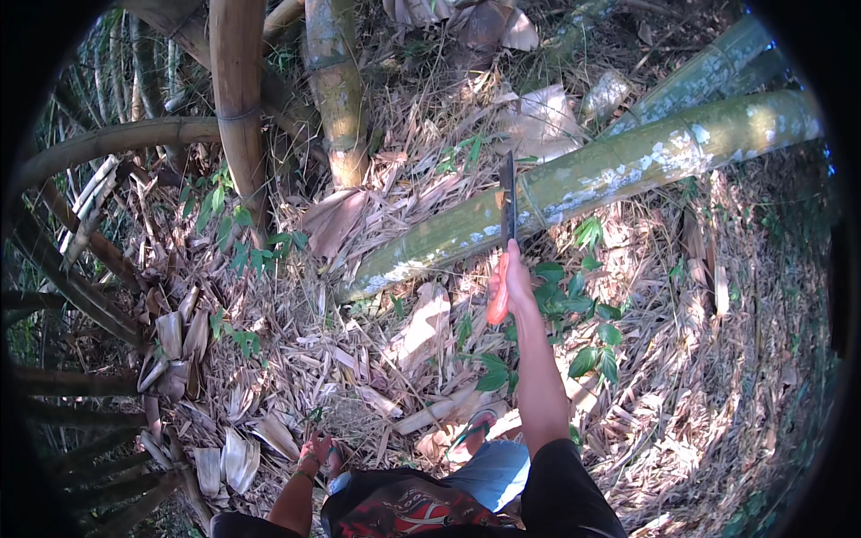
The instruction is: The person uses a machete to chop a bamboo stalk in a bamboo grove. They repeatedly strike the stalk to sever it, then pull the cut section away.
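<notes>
My right hand (pixel 509 282) grips the orange handle of a machete (pixel 509 211), its arm stretched forward. The narrow dark blade points away from me and lies across a thick green bamboo pole (pixel 614 179) with whitish patches. At the blade's left edge the pole shows a small pale notch (pixel 500 199). Low on the left, my left hand (pixel 313 452) hangs beside my left foot with its fingers loosely apart, holding nothing that I can see.
Upright bamboo stems (pixel 239 99) and a bent stem (pixel 117 143) stand at the left. More poles (pixel 708 72) lie at the far right. Dry leaves and sheaths (pixel 242 462) cover the ground. Green leafy plants (pixel 574 300) grow beside my right arm. My sandalled feet (pixel 473 433) are close below.
</notes>
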